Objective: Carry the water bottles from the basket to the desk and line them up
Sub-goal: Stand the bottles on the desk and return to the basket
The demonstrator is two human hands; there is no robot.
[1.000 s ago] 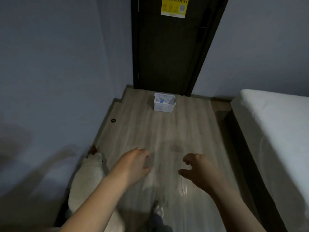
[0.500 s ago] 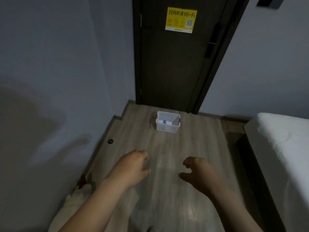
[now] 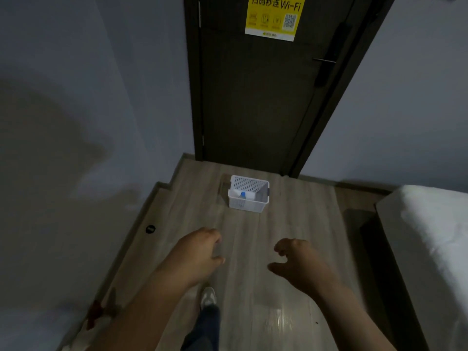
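Note:
A white perforated basket (image 3: 247, 204) stands on the wooden floor just in front of a dark door. Inside it lies a water bottle (image 3: 243, 195) with a blue cap; most of the bottle is hidden by the basket wall. My left hand (image 3: 200, 254) and my right hand (image 3: 296, 262) hang in the air well short of the basket, fingers loosely curled, holding nothing. The desk is out of view.
The dark door (image 3: 258, 97) with a yellow Wi-Fi notice (image 3: 274, 17) closes the corridor. A white bed (image 3: 435, 249) runs along the right. Grey wall on the left, a round black floor fitting (image 3: 150, 229), a white plush toy (image 3: 93, 323) bottom left, my shoe (image 3: 208, 297) below.
I have walked forward: the basket and door look larger and closer. Both hands keep the same loose pose in front of me, and the plush toy has slid toward the bottom left.

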